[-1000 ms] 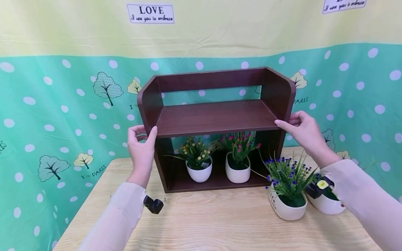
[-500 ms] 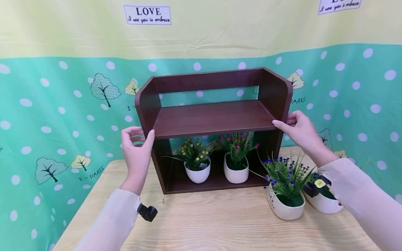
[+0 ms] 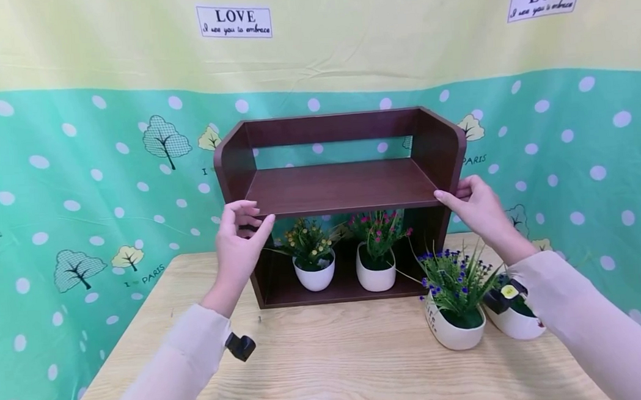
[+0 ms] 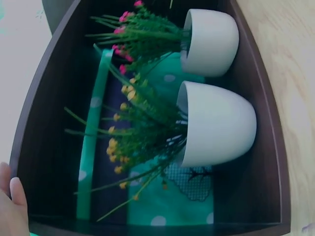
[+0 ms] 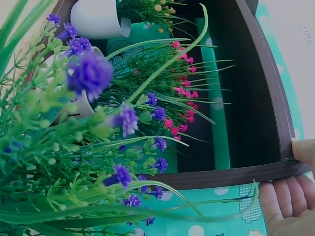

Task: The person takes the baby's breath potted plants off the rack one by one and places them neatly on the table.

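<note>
A dark brown two-tier desktop shelf [image 3: 347,186] stands on the table. My right hand [image 3: 480,211] grips its right side panel, thumb at the front edge and fingers round the outside; the right wrist view shows these fingers [image 5: 283,196] against the panel. My left hand [image 3: 240,241] is at the left front corner of the middle board, with thumb and fingers apart; whether it touches the board I cannot tell. On the bottom tier sit a white pot with yellow flowers [image 3: 315,277] and a white pot with pink flowers [image 3: 377,276].
A white pot with blue-purple flowers [image 3: 456,332] stands on the table [image 3: 319,353] in front of the shelf's right end. Another white pot [image 3: 518,325] is beside it, partly hidden by my right wrist camera. A polka-dot curtain [image 3: 106,207] hangs behind.
My left hand came away from the left side panel, then moved right to the front corner of the middle board. My right hand keeps its grip; the pots have not moved.
</note>
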A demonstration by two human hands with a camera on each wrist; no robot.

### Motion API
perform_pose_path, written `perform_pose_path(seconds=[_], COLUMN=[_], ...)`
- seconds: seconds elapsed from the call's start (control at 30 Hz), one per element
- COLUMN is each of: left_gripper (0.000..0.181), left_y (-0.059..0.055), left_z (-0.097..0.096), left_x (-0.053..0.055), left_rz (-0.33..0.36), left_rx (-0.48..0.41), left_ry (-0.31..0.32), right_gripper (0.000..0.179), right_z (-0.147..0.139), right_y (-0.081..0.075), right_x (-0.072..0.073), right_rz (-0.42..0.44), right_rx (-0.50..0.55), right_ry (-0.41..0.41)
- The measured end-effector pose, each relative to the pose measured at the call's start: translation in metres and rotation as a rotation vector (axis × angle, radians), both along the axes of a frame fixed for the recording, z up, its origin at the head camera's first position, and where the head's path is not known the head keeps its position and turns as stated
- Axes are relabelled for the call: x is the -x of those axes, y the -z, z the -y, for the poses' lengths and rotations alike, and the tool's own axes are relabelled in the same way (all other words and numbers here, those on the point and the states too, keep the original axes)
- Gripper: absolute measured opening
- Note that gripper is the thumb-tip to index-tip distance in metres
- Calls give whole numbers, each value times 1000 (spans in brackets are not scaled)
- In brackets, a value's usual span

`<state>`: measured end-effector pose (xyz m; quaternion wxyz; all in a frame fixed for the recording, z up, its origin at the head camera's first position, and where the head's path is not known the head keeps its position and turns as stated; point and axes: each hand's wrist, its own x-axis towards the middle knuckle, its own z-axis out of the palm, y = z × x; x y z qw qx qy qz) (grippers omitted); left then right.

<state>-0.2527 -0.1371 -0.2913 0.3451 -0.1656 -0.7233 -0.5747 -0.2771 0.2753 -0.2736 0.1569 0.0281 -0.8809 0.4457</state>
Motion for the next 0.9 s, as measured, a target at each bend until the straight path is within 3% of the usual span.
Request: perform_pose_path(seconds=[0.1, 0.33, 0.63, 0.9], left_gripper=[37, 34, 32, 24], left_y=[5, 38, 69, 88], left_z=[-4, -10, -29, -47], left_x=[0, 18, 15, 11], left_rz=[33, 113, 163, 206], left_rx=[30, 86, 159, 176], left_ry=[47, 167, 312, 356], right_gripper=[74, 73, 73, 73], right_z=[0, 0, -1, -1], right_y=[0, 0, 1, 2], right_x=[0, 0, 1, 2], right_rz=[-3, -4, 0, -5], right_rx=[-1, -9, -9, -3], right_ry=[-7, -5, -16, -13])
